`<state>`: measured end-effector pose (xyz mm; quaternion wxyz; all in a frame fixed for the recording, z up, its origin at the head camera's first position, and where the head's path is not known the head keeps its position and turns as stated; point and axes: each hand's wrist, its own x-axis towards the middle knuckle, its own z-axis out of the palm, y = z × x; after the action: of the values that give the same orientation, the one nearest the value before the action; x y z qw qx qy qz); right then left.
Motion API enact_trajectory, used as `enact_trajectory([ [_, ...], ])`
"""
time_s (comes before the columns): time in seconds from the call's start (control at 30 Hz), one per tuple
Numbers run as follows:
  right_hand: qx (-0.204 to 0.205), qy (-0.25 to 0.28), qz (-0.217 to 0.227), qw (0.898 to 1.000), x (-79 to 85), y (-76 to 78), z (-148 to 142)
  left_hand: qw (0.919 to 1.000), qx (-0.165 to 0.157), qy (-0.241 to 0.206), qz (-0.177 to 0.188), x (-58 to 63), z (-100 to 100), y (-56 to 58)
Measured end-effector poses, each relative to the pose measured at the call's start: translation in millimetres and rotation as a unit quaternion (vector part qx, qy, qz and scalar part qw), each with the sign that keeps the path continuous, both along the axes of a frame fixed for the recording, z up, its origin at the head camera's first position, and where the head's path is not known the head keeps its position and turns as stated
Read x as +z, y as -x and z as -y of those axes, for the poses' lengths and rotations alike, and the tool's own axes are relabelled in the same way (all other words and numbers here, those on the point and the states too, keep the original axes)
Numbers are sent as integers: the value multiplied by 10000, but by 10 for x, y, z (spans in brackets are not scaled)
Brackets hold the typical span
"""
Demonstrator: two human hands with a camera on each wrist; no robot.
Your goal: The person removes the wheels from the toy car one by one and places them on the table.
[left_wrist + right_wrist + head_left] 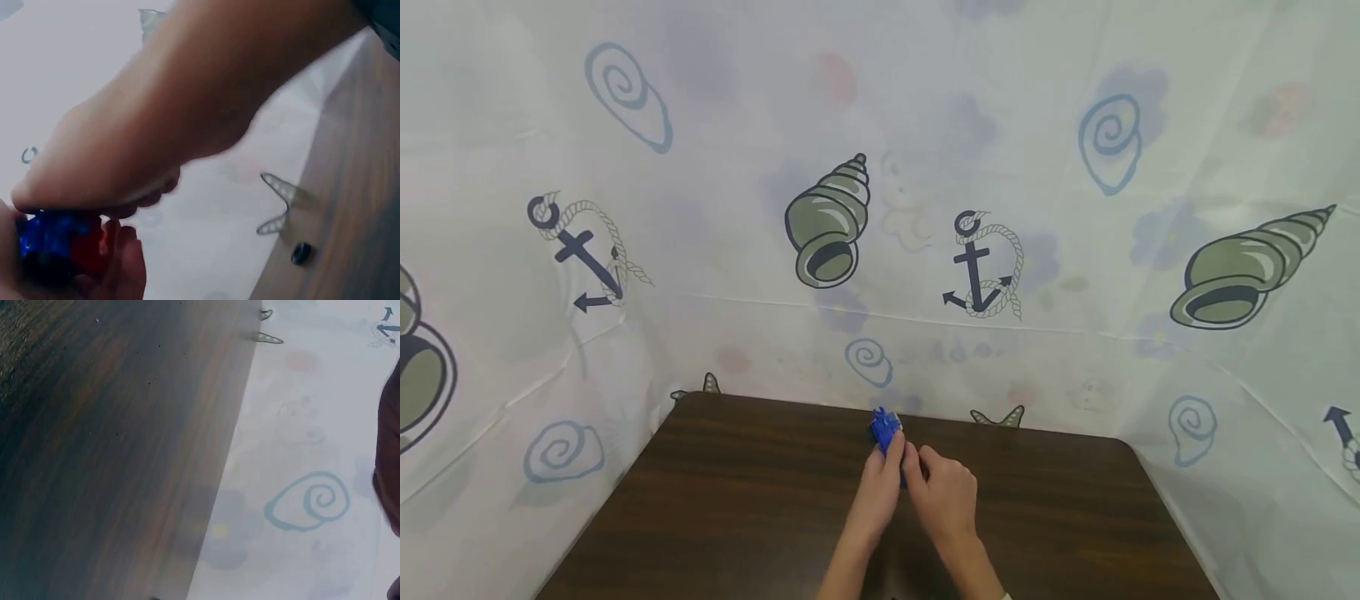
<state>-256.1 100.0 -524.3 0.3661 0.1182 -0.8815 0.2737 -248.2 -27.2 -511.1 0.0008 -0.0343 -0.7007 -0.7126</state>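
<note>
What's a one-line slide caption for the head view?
Two hands hold a blue object over a dark table, against a white backdrop printed with shells and anchors.

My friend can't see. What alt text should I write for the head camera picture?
A person's left hand and right hand share a grip on a small bright blue object over a dark brown wood-grain table. Behind is a white sheet printed with grey-green shells and navy anchors.
</note>
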Motion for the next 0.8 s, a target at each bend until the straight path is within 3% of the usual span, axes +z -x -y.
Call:
enact_trajectory([
  [0.1, -126, 9, 131, 9998, 19, 6, 31, 9970, 447, 629, -99, -19, -26, 19],
  [0.23, -156, -105, 604, 9980, 54, 6, 70, 9838, 895, 1547, -154, -48, -31, 18],
  [0.33, -124, -282, 832, 9961, 70, -11, 96, 9762, 1070, 1880, -176, -60, -32, 5],
  [0.5, 276, -366, 556, 9974, 39, -35, 122, 9730, 1198, 1974, -65, -61, 14, -7],
  [0.7, 679, -345, -469, 9960, -26, -5, 119, 9814, 1047, 1603, -117, -68, 72, 24],
  [0.8, 801, -423, -779, 9928, -60, 0, 126, 9837, 1014, 1479, -134, -85, 91, 35],
])
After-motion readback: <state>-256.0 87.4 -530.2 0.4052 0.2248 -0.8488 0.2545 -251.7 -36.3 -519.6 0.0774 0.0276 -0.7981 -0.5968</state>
